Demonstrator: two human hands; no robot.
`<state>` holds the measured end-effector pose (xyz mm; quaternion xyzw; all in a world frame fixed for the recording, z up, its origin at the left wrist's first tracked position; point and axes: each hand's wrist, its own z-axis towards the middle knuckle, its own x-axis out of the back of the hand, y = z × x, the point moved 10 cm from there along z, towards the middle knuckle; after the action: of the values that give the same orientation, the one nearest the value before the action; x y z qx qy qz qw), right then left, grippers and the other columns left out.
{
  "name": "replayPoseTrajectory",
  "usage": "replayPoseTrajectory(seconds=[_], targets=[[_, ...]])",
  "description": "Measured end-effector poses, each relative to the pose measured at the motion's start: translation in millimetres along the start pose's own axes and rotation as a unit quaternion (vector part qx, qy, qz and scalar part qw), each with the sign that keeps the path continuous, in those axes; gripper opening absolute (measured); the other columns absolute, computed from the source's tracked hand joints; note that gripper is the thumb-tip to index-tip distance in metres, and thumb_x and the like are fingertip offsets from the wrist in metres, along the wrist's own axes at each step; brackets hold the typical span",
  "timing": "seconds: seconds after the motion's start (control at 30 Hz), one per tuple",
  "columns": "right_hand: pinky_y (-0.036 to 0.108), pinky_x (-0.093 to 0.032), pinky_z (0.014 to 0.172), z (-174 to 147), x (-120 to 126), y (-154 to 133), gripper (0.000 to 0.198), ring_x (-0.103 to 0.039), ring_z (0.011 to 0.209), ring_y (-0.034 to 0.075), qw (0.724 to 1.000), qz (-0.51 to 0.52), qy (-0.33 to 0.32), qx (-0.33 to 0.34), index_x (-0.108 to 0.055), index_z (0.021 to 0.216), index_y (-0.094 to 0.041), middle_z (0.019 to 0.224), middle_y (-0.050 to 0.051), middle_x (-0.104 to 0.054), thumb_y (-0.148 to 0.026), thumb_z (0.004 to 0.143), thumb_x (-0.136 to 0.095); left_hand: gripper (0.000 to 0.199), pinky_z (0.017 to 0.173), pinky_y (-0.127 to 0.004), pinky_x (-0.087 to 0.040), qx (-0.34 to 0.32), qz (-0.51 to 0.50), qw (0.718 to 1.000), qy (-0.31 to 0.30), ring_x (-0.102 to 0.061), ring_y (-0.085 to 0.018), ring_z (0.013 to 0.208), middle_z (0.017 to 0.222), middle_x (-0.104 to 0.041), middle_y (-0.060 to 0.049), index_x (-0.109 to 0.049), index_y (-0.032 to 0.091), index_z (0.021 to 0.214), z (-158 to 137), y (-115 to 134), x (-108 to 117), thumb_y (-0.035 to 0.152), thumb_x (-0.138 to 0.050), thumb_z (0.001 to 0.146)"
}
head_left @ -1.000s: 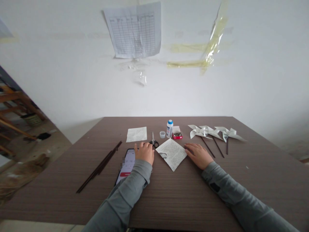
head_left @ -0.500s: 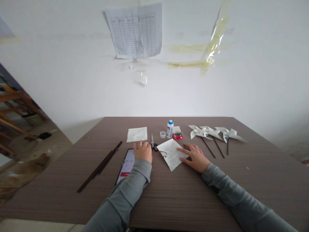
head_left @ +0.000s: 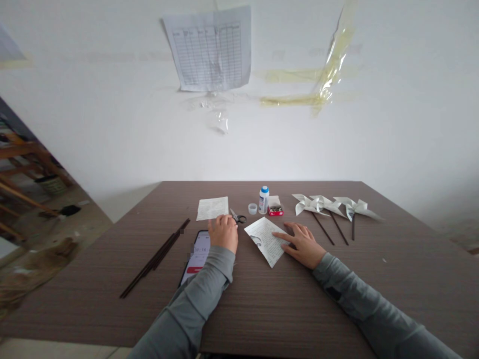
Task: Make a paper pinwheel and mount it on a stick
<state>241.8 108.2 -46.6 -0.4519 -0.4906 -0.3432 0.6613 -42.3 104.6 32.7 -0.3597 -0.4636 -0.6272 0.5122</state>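
My left hand [head_left: 223,233] rests low over the table beside the phone, its fingers bent forward and their tips partly hidden. Just past its fingertips lie black-handled scissors [head_left: 240,218], blades pointing away to the left; whether the fingers touch them I cannot tell. My right hand [head_left: 305,247] is spread, with fingertips on the right corner of a square of printed paper [head_left: 266,240]. This sheet lies turned like a diamond, with a dark curved print near its left corner. The phone [head_left: 198,252] showing a timer is partly covered by my left forearm.
Dark thin sticks [head_left: 155,259] lie at left. Behind are another paper sheet [head_left: 212,208], a small translucent cup [head_left: 252,209], a blue-capped white bottle [head_left: 264,200] and a red box of small metal pieces [head_left: 276,211]. Several paper pinwheels [head_left: 325,203] on sticks lie at right.
The scissors have shifted slightly away and turned, their blades swinging left. The square paper has slid and rotated a little under my right fingers. My left hand has moved slightly.
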Motion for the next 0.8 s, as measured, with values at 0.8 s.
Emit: replayPoseTrajectory(seconds=[0.8], targets=[[0.085,-0.047,0.148,3.3,-12.6,7.5,0.053,-0.065,0.171,0.049,0.999,-0.008,0.052,-0.004,-0.090,0.168,-0.056,0.181,0.011,-0.076,-0.042,0.118,-0.078,0.025,0.155,-0.083,-0.046,-0.104,-0.079,0.988,-0.084,-0.074,-0.042,0.171,0.164,-0.090,-0.015,-0.097,0.026,0.110,-22.7,50.8,-8.4,0.003,-0.087,0.110]])
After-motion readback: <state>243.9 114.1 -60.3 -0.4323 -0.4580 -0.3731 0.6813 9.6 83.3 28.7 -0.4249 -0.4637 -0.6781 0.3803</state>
